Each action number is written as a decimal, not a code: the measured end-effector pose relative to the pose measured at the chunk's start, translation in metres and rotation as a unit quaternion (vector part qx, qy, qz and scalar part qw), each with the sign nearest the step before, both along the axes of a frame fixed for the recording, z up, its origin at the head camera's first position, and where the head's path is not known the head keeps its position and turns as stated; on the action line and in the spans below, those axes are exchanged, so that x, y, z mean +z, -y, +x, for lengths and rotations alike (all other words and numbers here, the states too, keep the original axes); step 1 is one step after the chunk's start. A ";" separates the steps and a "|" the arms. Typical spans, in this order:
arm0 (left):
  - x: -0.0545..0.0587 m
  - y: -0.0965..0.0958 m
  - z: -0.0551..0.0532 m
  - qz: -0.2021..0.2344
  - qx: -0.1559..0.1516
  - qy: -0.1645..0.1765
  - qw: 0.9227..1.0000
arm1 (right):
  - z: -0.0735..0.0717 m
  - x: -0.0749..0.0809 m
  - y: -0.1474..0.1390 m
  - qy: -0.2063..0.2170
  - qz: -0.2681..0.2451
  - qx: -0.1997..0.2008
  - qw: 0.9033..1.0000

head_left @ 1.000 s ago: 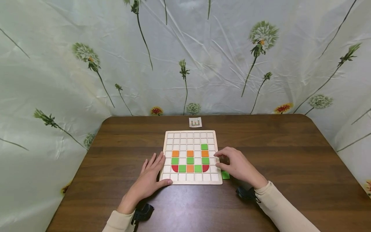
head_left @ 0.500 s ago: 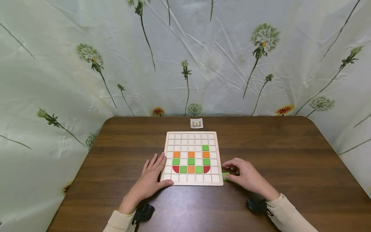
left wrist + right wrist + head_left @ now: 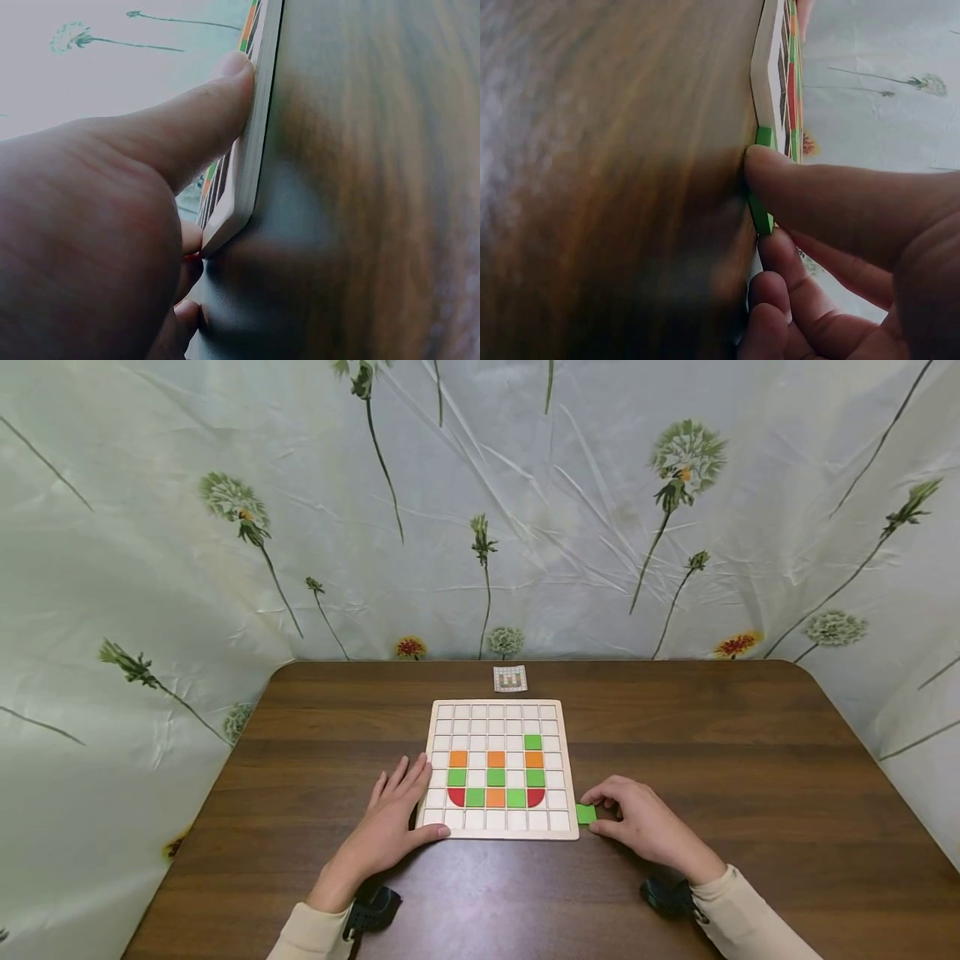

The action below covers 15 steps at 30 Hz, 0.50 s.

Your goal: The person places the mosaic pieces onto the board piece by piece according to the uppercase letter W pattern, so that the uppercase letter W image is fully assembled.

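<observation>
A square white grid board (image 3: 498,836) with a pale wooden rim lies on the table. Orange, green and red tiles fill some of its cells, the lower part making a row with three upright arms. My left hand (image 3: 384,835) rests on the board's left side, fingers fairly straight, thumb on the near rim by the corner. Just off the board's lower right edge lies a loose green tile (image 3: 585,814). My right hand (image 3: 637,822) pinches this tile between thumb and index finger; in the right wrist view the thumb covers part of the green tile (image 3: 763,219).
Behind the board, a small printed card (image 3: 510,678) with a grid pattern lies near the table's far edge. The brown wooden table (image 3: 480,893) extends to both sides. A flower-printed curtain (image 3: 570,568) hangs beyond it.
My right hand has drawn back from the board's right edge, down and to the right, and come to the loose green tile. The left hand stays on the board.
</observation>
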<state>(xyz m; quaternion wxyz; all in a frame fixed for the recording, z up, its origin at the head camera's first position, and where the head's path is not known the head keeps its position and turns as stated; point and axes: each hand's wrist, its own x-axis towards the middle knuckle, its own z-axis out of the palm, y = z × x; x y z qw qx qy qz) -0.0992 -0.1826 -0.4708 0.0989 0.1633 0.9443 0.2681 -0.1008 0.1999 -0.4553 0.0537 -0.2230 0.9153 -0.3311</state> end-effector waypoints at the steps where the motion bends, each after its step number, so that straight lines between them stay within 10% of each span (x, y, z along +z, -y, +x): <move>1: 0.000 0.000 0.000 -0.001 0.000 -0.001 1.000 | 0.000 0.000 0.000 -0.002 0.005 0.002 1.000; 15: -0.001 0.000 0.000 -0.004 0.004 -0.003 1.000 | -0.002 0.012 -0.004 -0.029 0.013 -0.014 0.999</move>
